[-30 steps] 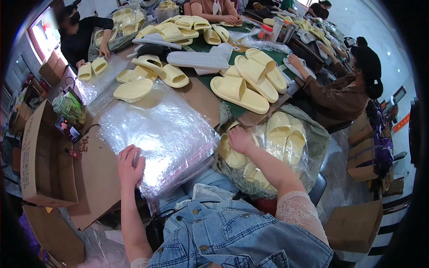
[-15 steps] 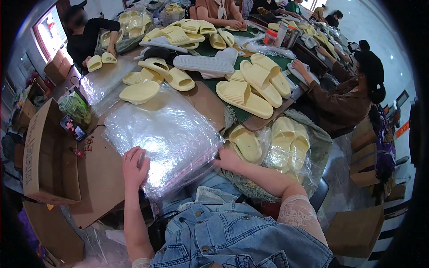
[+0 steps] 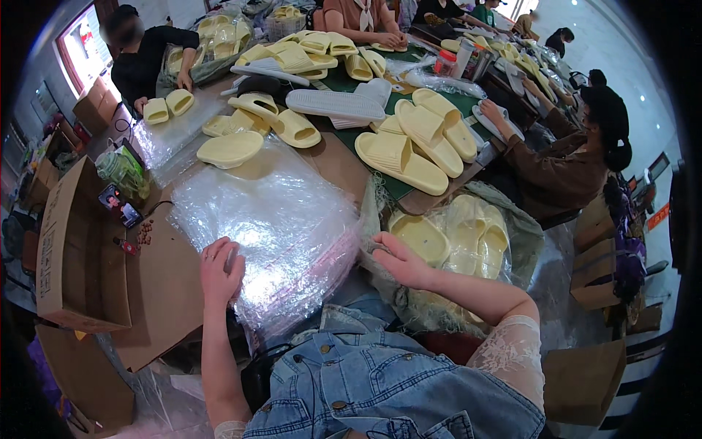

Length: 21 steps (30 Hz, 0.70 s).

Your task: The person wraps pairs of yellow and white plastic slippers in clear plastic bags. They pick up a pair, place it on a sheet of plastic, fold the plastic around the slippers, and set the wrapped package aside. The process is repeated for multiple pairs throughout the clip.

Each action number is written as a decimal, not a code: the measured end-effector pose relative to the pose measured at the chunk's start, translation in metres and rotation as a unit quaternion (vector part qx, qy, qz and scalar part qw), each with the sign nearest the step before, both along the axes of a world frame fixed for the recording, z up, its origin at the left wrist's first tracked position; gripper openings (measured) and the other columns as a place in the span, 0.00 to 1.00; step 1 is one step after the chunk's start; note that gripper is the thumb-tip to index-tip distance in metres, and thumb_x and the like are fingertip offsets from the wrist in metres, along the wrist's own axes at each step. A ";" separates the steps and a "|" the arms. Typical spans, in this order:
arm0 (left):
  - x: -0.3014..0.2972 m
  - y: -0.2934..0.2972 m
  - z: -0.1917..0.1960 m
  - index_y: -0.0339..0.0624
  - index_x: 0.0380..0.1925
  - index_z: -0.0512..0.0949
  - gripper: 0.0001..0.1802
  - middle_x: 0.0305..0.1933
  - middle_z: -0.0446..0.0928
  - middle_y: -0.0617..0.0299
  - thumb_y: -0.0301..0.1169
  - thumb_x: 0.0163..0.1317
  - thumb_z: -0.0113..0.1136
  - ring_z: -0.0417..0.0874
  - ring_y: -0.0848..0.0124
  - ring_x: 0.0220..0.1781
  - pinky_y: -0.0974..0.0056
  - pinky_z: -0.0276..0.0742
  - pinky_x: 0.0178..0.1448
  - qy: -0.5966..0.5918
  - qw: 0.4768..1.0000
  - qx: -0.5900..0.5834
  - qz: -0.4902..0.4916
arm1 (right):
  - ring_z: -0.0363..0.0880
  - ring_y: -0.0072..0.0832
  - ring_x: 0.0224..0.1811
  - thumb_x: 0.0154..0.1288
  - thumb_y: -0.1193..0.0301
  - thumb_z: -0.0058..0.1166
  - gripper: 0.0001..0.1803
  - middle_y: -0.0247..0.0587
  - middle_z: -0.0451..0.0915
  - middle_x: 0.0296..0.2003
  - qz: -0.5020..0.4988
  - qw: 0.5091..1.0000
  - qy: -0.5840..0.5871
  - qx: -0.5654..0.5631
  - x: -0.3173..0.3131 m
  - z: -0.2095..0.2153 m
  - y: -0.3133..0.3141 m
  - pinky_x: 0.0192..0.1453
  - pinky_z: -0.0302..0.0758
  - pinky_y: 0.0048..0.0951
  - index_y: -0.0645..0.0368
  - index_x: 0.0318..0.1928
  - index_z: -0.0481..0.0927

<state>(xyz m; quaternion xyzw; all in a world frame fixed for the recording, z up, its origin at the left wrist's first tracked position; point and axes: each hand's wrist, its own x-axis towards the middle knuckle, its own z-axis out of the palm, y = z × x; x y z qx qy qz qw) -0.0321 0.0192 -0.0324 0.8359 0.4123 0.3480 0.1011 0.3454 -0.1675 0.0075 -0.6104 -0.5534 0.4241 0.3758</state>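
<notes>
My left hand (image 3: 221,272) lies on the near left part of a stack of clear plastic bags (image 3: 270,208), fingers stretched out over the shiny film; a small greyish thing shows at its fingers, too small to name. My right hand (image 3: 401,261) is closed on the rim of a grey-green woven sack (image 3: 371,208), just right of the stack. Inside the sack lie cream slippers in clear bags (image 3: 475,238). A single cream slipper (image 3: 229,150) rests sole up on the far edge of the bag stack.
Cream slippers (image 3: 406,161) and grey slippers (image 3: 336,104) are heaped beyond the bags. At the left stand an open cardboard box (image 3: 80,249), a phone (image 3: 121,205) and a green-filled jug (image 3: 123,172). Co-workers sit around the table, one at far left handling two cream slippers (image 3: 168,107).
My right hand has moved right from the bags' edge to the sack's rim, which now stands pulled up. The slippers in the sack have shifted a little. My left hand has stayed put.
</notes>
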 end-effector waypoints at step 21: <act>0.000 -0.001 0.002 0.45 0.46 0.84 0.16 0.57 0.80 0.56 0.33 0.56 0.67 0.77 0.52 0.59 0.51 0.75 0.63 0.004 1.000 -0.001 0.018 | 0.71 0.57 0.62 0.60 0.68 0.58 0.27 0.62 0.76 0.55 -0.464 0.760 -0.440 0.115 0.283 -0.007 0.182 0.67 0.70 0.52 0.67 0.58 0.74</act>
